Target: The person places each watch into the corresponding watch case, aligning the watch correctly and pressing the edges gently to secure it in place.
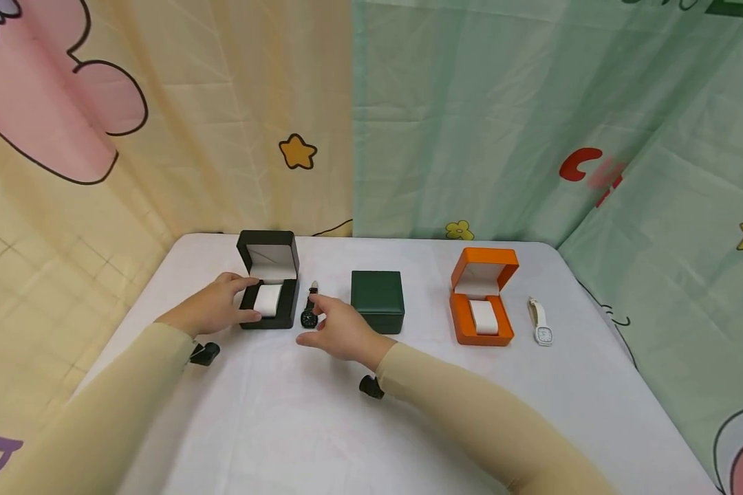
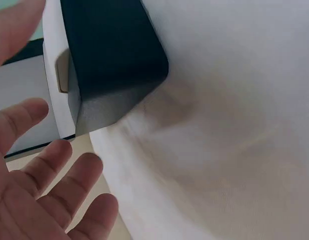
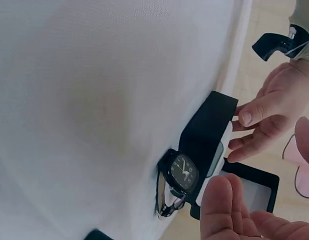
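Fingers of the left hand (image 1: 210,306) are lying loosely spread at the left side of the open black box (image 1: 291,311), grasping nothing, perhaps to be steadying it, though whether they are touching it I cannot tell. Close beside the black watch (image 1: 309,319), the right hand (image 1: 343,328) is hovering with thumb and index finger parted, pinching nothing and apparently leaving room for the watch between them. That watch is lying on the white-covered counter (image 1: 254,419) just right of the black box, dial facing up, strap stretching away from the person, presumably keeping it within easy reach. Behind the white cushion (image 1: 267,300), the lid (image 1: 272,238) is standing raised, leaving the cushion exposed. Farther right, a green box (image 1: 376,292) is sitting closed, while an orange box (image 1: 461,326) is standing open with a white watch (image 1: 541,331) lying near it, seemingly pairing the two
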Demonstrator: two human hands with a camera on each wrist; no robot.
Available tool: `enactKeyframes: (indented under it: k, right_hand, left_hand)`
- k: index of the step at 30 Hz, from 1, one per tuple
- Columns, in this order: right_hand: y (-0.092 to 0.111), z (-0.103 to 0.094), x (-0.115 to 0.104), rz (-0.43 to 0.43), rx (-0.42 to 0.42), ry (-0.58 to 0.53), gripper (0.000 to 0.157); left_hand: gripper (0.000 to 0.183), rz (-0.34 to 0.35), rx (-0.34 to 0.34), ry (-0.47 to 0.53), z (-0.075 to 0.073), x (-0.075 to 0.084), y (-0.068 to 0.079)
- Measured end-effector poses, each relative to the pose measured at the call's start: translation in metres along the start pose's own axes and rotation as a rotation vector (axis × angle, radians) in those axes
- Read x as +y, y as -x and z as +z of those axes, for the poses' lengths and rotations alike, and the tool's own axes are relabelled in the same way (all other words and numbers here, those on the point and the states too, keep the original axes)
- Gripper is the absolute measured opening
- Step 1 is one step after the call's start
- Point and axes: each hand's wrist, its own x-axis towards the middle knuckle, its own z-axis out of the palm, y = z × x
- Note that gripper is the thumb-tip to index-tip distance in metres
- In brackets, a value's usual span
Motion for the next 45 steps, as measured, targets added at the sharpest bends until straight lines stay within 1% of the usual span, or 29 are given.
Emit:
enactKeyframes:
  k: [3,9,13,19,24,27,31,37,45]
  right_hand:
    - [-0.007,0.006,0.000,0.039,-0.003,-0.006,0.082]
    - [-0.015,0.013,0.003,0.095,0.011,0.053,0.082]
    - [-0.017,0.015,0.005,0.107,0.019,0.066,0.082]
    - [-0.020,0.019,0.004,0.112,0.049,0.126,0.081]
    - [-0.026,0.023,0.002,0.131,0.066,0.124,0.080]
    - [-0.030,0.024,0.003,0.151,0.068,0.129,0.081]
    - [-0.034,0.026,0.006,0.181,0.050,0.142,0.079]
    - [-0.036,0.026,0.010,0.177,0.028,0.144,0.076]
    - [-0.040,0.026,0.015,0.165,0.013,0.063,0.073]
  left_hand:
    - [0.085,-0.009,-0.022,0.007,0.000,-0.003,-0.003]
    - [0.088,-0.017,-0.057,0.014,0.000,-0.003,-0.011]
    - [0.085,-0.022,-0.069,0.021,0.002,-0.005,-0.016]
    - [0.086,-0.025,-0.077,0.008,0.003,-0.007,-0.022]
    - [0.088,-0.034,-0.091,0.010,0.002,-0.007,-0.027]
    - [0.089,-0.036,-0.094,0.023,0.003,-0.009,-0.029]
    - [0.089,-0.044,-0.099,0.033,0.005,-0.010,-0.030]
    - [0.086,-0.036,-0.082,0.026,0.005,-0.009,-0.030]
    - [0.080,-0.005,-0.027,0.069,0.006,-0.006,-0.028]
